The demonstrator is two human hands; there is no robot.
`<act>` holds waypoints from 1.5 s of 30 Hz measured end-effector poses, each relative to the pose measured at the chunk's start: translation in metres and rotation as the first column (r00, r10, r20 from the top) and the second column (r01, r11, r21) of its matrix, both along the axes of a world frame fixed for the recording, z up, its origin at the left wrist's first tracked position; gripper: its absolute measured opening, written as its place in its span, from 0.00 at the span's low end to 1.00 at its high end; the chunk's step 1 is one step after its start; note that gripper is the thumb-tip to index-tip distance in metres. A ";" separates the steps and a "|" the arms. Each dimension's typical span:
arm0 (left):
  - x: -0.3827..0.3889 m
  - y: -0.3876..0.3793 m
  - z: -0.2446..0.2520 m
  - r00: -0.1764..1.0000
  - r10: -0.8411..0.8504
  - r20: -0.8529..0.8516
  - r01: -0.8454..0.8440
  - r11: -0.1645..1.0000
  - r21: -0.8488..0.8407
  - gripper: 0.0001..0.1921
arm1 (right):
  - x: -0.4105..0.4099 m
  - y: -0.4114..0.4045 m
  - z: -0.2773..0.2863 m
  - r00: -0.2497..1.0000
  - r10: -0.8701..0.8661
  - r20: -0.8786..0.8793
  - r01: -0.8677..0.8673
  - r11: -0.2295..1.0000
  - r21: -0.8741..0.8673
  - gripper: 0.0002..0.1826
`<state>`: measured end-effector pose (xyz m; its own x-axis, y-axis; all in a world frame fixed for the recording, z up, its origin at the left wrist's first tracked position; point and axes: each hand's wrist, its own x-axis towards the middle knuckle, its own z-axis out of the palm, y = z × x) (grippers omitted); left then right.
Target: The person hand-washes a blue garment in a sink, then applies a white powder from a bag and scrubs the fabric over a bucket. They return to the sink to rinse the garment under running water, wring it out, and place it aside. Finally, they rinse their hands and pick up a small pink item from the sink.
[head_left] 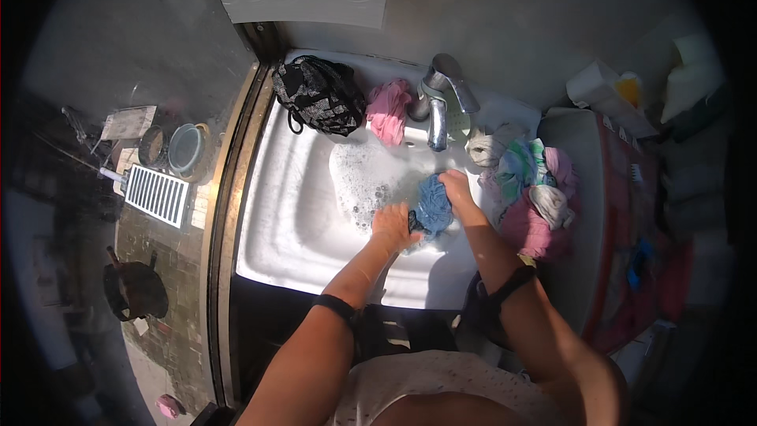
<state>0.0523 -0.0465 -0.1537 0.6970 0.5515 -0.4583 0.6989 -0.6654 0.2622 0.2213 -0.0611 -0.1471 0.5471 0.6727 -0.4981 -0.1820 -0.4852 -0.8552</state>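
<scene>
A wet, bunched blue cloth point(434, 204) with a darker patch on its left side lies in the white sink basin point(284, 266). My right hand point(458, 190) grips the upper right edge of this cloth. At its left, my left hand point(391, 226) reaches down into the water, thumb spread toward the cloth's dark patch. Its fingertips are partly hidden, so a firm hold cannot be made out. White soap suds point(361, 177) float left of the cloth. Above the basin stands a chrome faucet point(437, 100), with no water seen running from it.
On the sink's back ledge sit a black-and-grey patterned cloth bundle point(319, 94) and a pink cloth point(388, 111). Several damp garments point(532, 189) are heaped at the right edge, beside a washing machine point(582, 189). A metal-framed glass panel point(220, 219) borders the left side.
</scene>
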 end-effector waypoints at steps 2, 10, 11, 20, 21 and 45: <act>0.001 0.002 -0.006 0.999 -0.039 -0.016 0.038 0.995 -0.091 0.39 | -0.019 -0.051 0.017 0.871 0.169 0.461 -0.237 0.967 0.094 0.13; 0.004 0.001 -0.023 0.999 0.010 0.048 -0.011 1.000 0.010 0.45 | -0.030 0.029 -0.062 0.274 0.648 0.710 -0.389 0.750 -0.535 0.16; 0.004 0.002 -0.020 0.998 0.063 0.012 -0.062 0.997 -0.048 0.46 | -0.020 0.048 -0.072 0.353 0.624 0.697 -0.363 0.778 -0.513 0.18; 0.003 0.011 -0.011 0.984 -0.155 -0.081 0.144 0.981 -0.127 0.42 | -0.025 -0.057 0.001 0.434 0.263 0.862 -0.476 0.879 -0.029 0.09; 0.002 0.010 -0.016 0.991 -0.102 -0.081 0.080 0.968 -0.239 0.40 | -0.034 -0.063 -0.001 0.115 0.201 0.973 -0.686 0.725 -0.069 0.07; 0.008 0.015 -0.022 0.991 -0.047 -0.123 0.033 0.994 -0.106 0.26 | -0.001 0.058 -0.053 0.305 0.643 0.702 -0.372 0.759 -0.534 0.15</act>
